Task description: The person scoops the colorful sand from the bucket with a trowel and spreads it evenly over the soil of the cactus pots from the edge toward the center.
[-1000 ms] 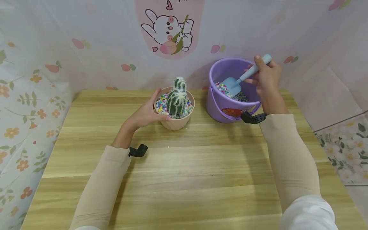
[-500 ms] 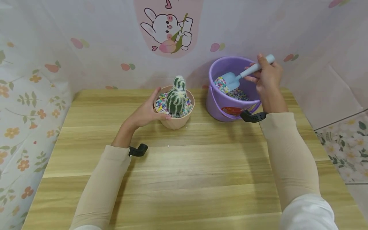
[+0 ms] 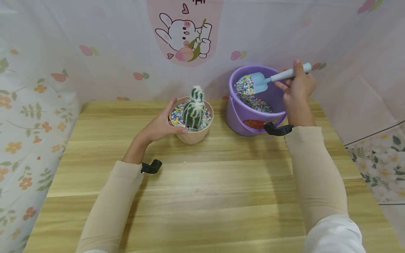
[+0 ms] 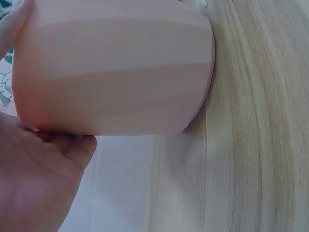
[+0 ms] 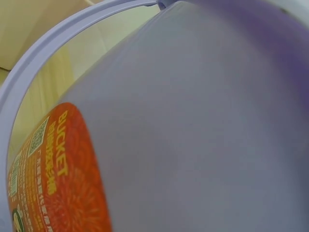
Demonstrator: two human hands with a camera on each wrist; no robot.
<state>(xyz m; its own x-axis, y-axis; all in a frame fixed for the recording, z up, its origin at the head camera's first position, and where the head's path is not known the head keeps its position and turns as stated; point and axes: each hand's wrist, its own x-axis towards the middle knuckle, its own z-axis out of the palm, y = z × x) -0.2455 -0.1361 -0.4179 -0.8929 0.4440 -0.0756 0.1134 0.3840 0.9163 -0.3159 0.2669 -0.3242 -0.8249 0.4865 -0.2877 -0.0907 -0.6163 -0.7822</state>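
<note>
My left hand [image 3: 159,127] grips a peach flower pot [image 3: 191,137] at its left side, thumb at the near rim. A striped green cactus [image 3: 193,113] stands in the pot amid colourful pebbles. In the left wrist view the pot's faceted wall [image 4: 116,72] fills the top, with curled fingers against it. My right hand [image 3: 299,88] holds a light blue toy shovel [image 3: 260,83] by its handle. Its blade, heaped with colourful pebbles [image 3: 245,84], hangs inside the mouth of a purple bucket [image 3: 238,121]. More pebbles lie in the bucket. The right wrist view shows only the bucket's outside.
Pot and bucket stand apart near the back edge of a wooden table [image 3: 202,196]. A patterned cloth wall [image 3: 110,42] rises right behind them. One small white pebble [image 3: 185,162] lies in front of the pot. The bucket's handle [image 5: 24,67] hangs down its near side.
The shovel has come up out of the bucket's pebbles with a heaped load, its handle tilting flatter and shifting right. My left hand stays on the pot.
</note>
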